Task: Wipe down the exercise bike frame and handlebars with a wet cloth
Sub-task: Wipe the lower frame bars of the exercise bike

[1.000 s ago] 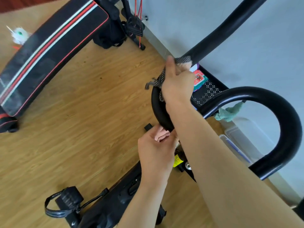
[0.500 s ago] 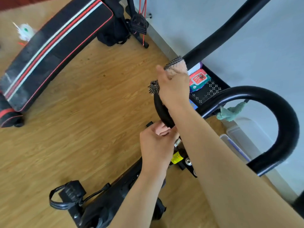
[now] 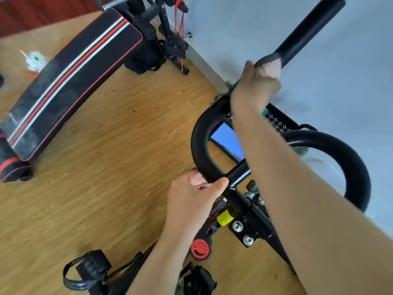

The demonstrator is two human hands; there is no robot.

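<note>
head view, looking down over a black exercise bike with foam-padded curved handlebars [image 3: 200, 145]. the right hand [image 3: 255, 86] is clenched around the upper stretch of the left-side bar, with a dark patterned wet cloth [image 3: 268, 58] wrapped between palm and foam; only its edge shows above the knuckles, and a frayed corner near the wrist. the left hand [image 3: 193, 199] grasps the bare lower bend of the same bar, close to the black metal frame stem [image 3: 251, 207], apparently steadying it. handling, as judged: the cloth is soft, limp and light, best bunched in the full palm so it wraps the tube; the foam sleeve is slightly yielding and offers friction, while the painted frame looks hard and likely slick when wet; the bike is heavy and rigid, so the bar is a sound place to brace. hidden or unclear: most of the cloth is covered by the fingers; the right forearm covers part of the other handlebar loop [image 3: 348, 158] and the blue display [image 3: 225, 139]; the bike's base is cut off below; motion blur softens the upper hand.
</note>
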